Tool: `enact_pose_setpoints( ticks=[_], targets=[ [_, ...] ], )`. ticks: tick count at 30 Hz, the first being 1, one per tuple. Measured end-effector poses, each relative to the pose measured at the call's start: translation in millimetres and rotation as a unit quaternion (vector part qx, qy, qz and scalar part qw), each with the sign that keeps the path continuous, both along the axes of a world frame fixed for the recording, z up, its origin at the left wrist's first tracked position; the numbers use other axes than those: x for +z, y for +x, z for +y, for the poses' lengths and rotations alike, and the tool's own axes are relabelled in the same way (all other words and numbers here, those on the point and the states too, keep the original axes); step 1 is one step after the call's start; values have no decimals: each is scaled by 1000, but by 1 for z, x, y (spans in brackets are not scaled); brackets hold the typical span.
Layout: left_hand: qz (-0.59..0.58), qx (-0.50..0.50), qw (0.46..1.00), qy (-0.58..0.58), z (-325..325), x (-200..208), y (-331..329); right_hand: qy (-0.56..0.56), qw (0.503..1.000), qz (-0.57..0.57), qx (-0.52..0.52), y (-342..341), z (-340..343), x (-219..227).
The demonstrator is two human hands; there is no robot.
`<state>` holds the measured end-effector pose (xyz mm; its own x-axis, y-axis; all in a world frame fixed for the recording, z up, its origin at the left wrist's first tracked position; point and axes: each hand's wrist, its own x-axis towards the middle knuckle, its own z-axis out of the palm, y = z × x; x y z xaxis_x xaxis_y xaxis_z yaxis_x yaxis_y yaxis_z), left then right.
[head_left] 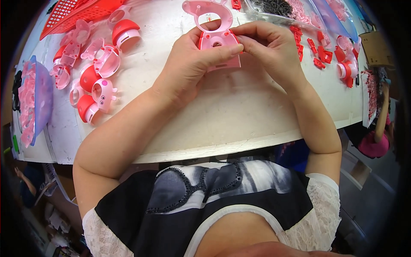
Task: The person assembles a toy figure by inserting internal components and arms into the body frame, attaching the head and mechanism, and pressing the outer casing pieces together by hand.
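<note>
My left hand (188, 60) is closed around a hollow pink-and-red plastic toy figure half (219, 41), its open inner side facing up and its thumb across the lower body. The figure's ring-shaped pink head points away from me. At the figure's right edge, the thumb and forefinger of my right hand (274, 49) are pinched together. A speck of red shows by those fingertips; whether it is a loose part or the figure's rim is unclear.
Several pink-and-red figure parts (107, 60) lie at the left, near a red perforated basket (79, 15) and a bluish bowl (43, 98) of pink pieces. Small red parts (325, 56) lie at the right. Behind them, a clear tray (257, 17) holds dark screws or springs and pink bits.
</note>
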<state>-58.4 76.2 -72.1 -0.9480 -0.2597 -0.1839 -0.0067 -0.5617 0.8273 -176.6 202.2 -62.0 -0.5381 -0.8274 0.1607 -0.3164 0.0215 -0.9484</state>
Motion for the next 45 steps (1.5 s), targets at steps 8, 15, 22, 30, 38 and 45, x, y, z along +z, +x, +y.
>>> enact_pose_setpoints(
  ticks=[8,15,22,30,38,45],
  targets=[
    [-1,-40,999,24,-3,-2,-1,27,993,110,-12,-3,3,0],
    [-10,-59,997,41,-5,-4,-1,51,991,-112,-53,-18,10,2],
    [17,-42,996,76,-6,-3,-3,-7,969,-245,17,-15,11,5],
    [1,-26,998,65,-5,-8,-3,28,993,-114,-1,-14,9,1],
    [-7,-47,996,78,-5,0,-2,22,991,-125,-35,-17,14,7],
    [-5,-46,996,70,-6,0,-1,-131,920,369,6,-15,8,3]
  ],
)
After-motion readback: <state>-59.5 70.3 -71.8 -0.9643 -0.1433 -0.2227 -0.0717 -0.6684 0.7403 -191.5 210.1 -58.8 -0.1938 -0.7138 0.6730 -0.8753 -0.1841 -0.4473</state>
